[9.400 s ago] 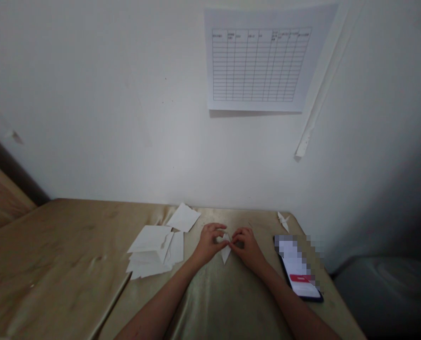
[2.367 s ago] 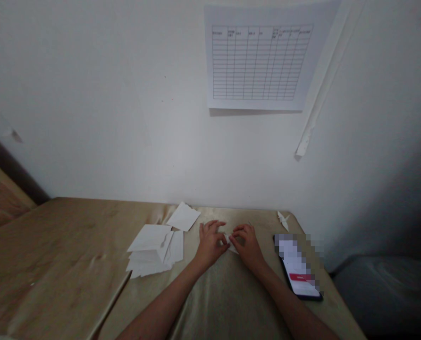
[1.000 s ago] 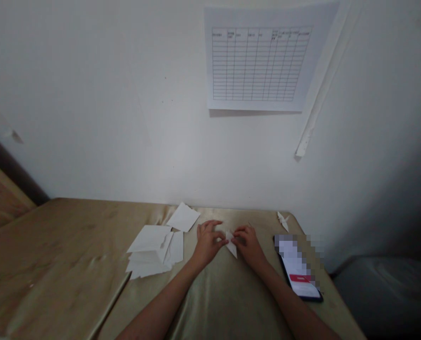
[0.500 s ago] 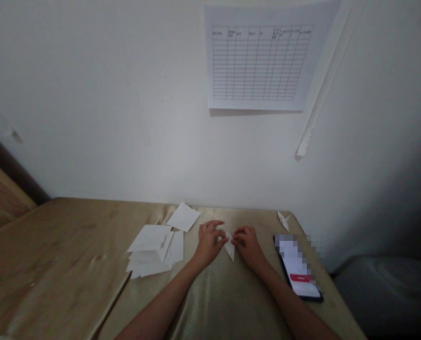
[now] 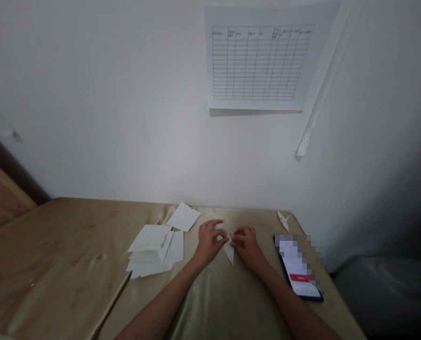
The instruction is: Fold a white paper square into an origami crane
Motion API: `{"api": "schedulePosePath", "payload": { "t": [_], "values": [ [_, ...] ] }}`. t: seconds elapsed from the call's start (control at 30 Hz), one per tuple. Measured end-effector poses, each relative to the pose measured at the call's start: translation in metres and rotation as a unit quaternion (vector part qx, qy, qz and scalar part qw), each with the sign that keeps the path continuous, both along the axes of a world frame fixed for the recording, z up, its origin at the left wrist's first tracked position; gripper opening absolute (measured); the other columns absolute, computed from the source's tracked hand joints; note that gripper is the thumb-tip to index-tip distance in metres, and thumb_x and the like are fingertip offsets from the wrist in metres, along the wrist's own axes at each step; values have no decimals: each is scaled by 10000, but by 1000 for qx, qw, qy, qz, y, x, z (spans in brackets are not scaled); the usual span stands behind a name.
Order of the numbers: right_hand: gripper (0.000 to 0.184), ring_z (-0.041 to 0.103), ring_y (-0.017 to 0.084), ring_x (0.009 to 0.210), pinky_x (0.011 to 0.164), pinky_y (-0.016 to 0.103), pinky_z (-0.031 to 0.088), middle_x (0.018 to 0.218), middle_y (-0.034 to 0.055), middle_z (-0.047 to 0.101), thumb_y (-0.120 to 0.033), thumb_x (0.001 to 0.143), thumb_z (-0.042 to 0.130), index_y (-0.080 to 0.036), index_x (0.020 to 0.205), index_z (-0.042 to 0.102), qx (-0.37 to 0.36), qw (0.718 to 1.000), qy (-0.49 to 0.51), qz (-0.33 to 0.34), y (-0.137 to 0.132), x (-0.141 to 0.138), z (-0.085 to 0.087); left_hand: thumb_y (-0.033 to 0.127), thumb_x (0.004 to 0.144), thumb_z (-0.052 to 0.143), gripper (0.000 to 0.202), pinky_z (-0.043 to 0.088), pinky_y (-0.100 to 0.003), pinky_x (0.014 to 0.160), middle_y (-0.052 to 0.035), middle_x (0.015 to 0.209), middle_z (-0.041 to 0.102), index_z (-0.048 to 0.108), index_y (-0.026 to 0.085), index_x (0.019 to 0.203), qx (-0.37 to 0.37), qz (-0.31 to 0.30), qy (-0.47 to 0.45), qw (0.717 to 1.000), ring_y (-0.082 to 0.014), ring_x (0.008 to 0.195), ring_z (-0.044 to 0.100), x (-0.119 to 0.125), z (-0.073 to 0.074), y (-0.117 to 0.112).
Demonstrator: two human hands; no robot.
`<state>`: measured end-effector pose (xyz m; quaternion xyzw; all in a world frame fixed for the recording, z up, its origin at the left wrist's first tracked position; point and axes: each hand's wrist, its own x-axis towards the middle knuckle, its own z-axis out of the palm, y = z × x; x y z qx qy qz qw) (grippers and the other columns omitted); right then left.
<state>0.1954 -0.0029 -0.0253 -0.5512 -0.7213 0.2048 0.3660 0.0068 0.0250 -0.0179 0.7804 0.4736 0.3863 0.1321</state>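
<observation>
A small piece of folded white paper [image 5: 229, 252] with a narrow point toward me sits between my hands, low over the tabletop. My left hand [image 5: 209, 241] pinches its upper left edge between thumb and index finger, the other fingers lifted and curved. From the right, my right hand [image 5: 246, 244] grips the paper's upper right edge with thumb and fingertips. The fingertips cover the upper part of the paper. At the table's far right corner lies a small folded paper crane [image 5: 283, 221].
Left of my hands is a loose pile of white paper sheets [image 5: 150, 264], with a square sheet [image 5: 184, 217] behind it. A phone [image 5: 298, 269] with a lit screen lies right of my right arm. Behind the cloth-covered table [image 5: 72, 245], a printed grid sheet [image 5: 256, 105] hangs on the wall.
The folded paper has turned slightly and its lower tip has shifted a little toward me. Both hands stay in nearly the same place.
</observation>
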Motion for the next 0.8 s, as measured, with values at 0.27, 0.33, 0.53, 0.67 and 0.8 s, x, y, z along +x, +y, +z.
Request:
{"api": "schedulePosePath", "payload": {
  "t": [0.27, 0.33, 0.53, 0.67, 0.8],
  "values": [
    [55, 462, 249, 1199, 1102, 425, 370, 1126, 75, 599, -214, 825, 717, -248, 810, 756, -7, 1000, -2, 3, -1, -1, 1, 292, 815, 757, 28, 392, -526, 1084, -44, 1305, 652, 781, 278, 810, -2, 11, -7, 1000, -283, 1241, 511, 0, 1, -1],
    [61, 464, 252, 1201, 1101, 433, 372, 1123, 76, 601, -211, 826, 714, -249, 807, 758, -6, 1000, -3, 2, -1, -2, 1, 296, 831, 741, 42, 393, -517, 1082, -41, 1304, 650, 780, 281, 826, 4, 16, -2, 1000, -276, 1235, 515, 0, 2, -2],
    [80, 464, 257, 1209, 1092, 439, 381, 1142, 75, 605, -200, 823, 715, -262, 803, 762, -7, 1000, -16, 4, -3, -3, 4, 281, 842, 725, 55, 385, -502, 1081, -38, 1317, 632, 774, 287, 865, 15, 32, 10, 999, -273, 1226, 512, 2, 3, -3],
    [72, 463, 254, 1208, 1091, 433, 380, 1142, 75, 605, -206, 829, 716, -260, 819, 762, -3, 1000, -14, 10, -4, -4, 5, 271, 849, 716, 62, 380, -499, 1081, -40, 1315, 626, 774, 284, 866, 6, 27, 13, 1000, -273, 1228, 509, 1, 4, -3],
    [48, 467, 259, 1199, 1091, 436, 375, 1127, 77, 610, -213, 812, 734, -253, 819, 762, -2, 1000, -7, -8, -3, -3, 5, 302, 886, 683, 95, 374, -502, 1080, -37, 1318, 624, 776, 300, 908, 9, 21, 8, 1000, -266, 1230, 512, 1, 4, -4]
  ]
}}
